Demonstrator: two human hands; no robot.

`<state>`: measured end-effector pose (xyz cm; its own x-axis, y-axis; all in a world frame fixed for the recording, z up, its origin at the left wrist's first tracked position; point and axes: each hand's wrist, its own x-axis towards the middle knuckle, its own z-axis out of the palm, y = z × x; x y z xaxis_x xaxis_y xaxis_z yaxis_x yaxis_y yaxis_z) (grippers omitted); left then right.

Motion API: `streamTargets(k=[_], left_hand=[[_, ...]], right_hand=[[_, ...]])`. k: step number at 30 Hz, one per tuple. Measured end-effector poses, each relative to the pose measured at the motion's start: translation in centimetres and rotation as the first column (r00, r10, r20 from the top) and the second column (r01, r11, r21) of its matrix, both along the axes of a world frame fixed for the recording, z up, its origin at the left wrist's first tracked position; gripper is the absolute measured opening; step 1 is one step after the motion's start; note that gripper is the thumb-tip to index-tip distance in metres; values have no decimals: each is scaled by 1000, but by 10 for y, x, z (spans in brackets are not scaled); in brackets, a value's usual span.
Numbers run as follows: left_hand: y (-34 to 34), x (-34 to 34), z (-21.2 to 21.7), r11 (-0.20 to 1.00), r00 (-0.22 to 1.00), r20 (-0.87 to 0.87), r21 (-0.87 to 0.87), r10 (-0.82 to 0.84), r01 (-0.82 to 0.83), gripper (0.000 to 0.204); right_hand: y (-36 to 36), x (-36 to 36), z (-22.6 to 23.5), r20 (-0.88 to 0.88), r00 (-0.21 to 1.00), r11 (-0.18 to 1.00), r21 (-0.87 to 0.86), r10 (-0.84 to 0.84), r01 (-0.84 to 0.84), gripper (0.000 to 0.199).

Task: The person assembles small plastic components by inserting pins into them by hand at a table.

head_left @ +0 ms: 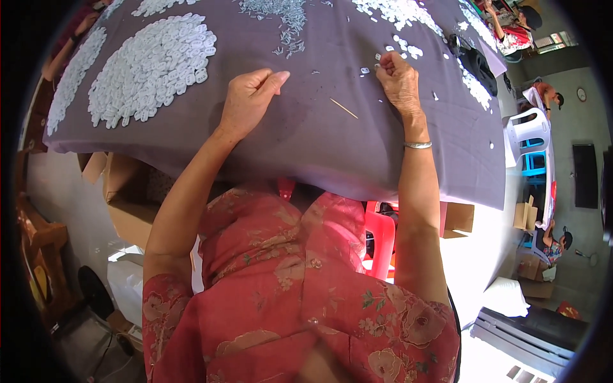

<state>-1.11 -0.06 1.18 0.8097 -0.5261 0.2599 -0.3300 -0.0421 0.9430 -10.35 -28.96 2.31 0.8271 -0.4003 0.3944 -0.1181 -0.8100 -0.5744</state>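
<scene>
My left hand (252,99) is closed over the cloth, its thumb pressed against the curled forefinger. Whatever it may hold is hidden. To its left spreads a large heap of small flat white plastic pieces (153,70). My right hand (401,83), with a silvery bracelet at the wrist, rests with curled fingers at a few loose white pieces. One white piece (364,71) lies just left of its fingertips; whether another is pinched in them I cannot tell. Between the hands a thin wooden stick (344,108) lies on the cloth. Beyond them is a pile of small grey metal parts (287,19).
A grey-purple cloth (306,147) covers the table. More white pieces (405,13) spread along the far and right sides, near a black bag-like thing (476,64). Other people sit around. Below the table stand a cardboard box (131,220) and a red plastic chair (381,239).
</scene>
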Motion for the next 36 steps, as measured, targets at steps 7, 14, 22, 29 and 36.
streamTargets(k=[7,14,22,29,36], left_hand=[[4,-2,4,1000,999,-34,3,-24,24,34],[-3,2,-9,962,1000,-5,-272,-12,10,24],[-2,6,-11,953,999,-35,-303,-13,2,49],[0,11,-14,967,1000,21,-253,14,-8,45],[1,12,-13,957,1000,-16,-291,-16,11,43]], right_hand=[[27,8,8,121,988,874,463,101,-146,9],[87,20,33,156,946,633,711,283,-307,12],[128,39,16,152,911,607,702,384,-373,14],[144,38,-1,244,902,626,654,357,-425,13],[146,39,-7,238,905,652,631,353,-421,12]])
